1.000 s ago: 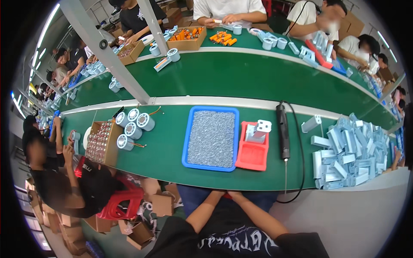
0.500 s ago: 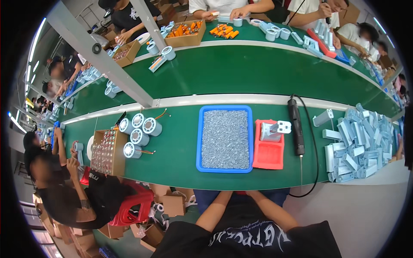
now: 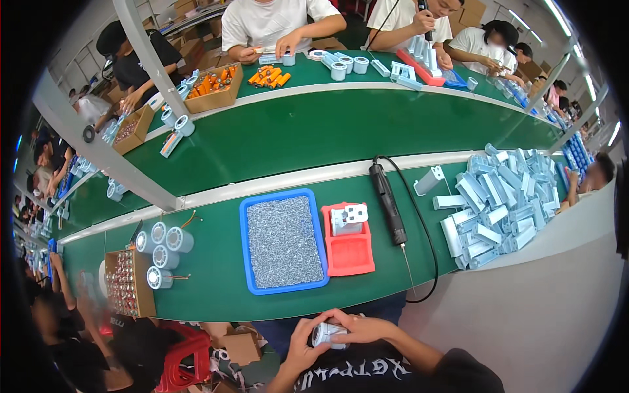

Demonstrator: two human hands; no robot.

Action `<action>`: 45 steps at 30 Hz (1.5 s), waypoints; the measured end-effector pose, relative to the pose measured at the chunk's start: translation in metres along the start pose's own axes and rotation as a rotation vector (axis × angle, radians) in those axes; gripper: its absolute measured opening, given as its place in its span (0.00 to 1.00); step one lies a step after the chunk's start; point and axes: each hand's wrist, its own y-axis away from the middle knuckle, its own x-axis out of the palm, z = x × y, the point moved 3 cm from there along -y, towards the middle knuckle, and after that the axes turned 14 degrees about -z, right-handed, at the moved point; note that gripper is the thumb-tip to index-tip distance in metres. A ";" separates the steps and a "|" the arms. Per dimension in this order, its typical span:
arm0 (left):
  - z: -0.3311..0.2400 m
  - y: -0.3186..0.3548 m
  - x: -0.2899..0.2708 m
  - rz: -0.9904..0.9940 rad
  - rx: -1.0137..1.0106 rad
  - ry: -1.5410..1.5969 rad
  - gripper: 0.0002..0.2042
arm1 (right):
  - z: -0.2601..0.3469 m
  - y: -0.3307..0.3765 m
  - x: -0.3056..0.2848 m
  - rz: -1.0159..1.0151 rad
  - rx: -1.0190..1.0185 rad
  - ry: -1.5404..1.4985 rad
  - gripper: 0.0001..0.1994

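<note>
Close to my body, just off the table's front edge, I hold a light-blue cylindrical housing point(image 3: 327, 335) in both hands. My left hand point(image 3: 300, 348) is closed round its left side. From the right and above, my right hand point(image 3: 365, 329) grips it, its fingers hiding part of the surface. Beyond the hands lies a red two-compartment tray point(image 3: 349, 255); a light-blue housing point(image 3: 347, 221) with a pale bracket-like end sits in its far compartment. To the left of it is a blue tray point(image 3: 245, 245) full of small silvery screws.
A black electric screwdriver point(image 3: 388, 204) with a cable lies right of the trays. Light-blue handle housings point(image 3: 488, 203) are heaped farther right. Several round motor-like units point(image 3: 164, 255) and a cardboard box point(image 3: 145, 288) of small parts stand left. Co-workers sit across and at left.
My hands were below the table edge, out of sight; now they show in front of it with the cylindrical housing. The whole view has turned, shifting the table items leftward.
</note>
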 end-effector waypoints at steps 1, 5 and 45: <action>-0.021 -0.013 -0.002 0.049 0.213 -0.145 0.31 | 0.012 0.001 -0.003 0.005 -0.104 -0.134 0.29; -0.063 -0.055 -0.004 0.053 0.428 -0.175 0.39 | 0.085 0.005 -0.034 -0.167 -0.498 -0.146 0.37; -0.115 -0.175 0.033 -0.208 0.825 -0.058 0.46 | 0.143 -0.024 -0.116 -0.698 -0.931 0.028 0.38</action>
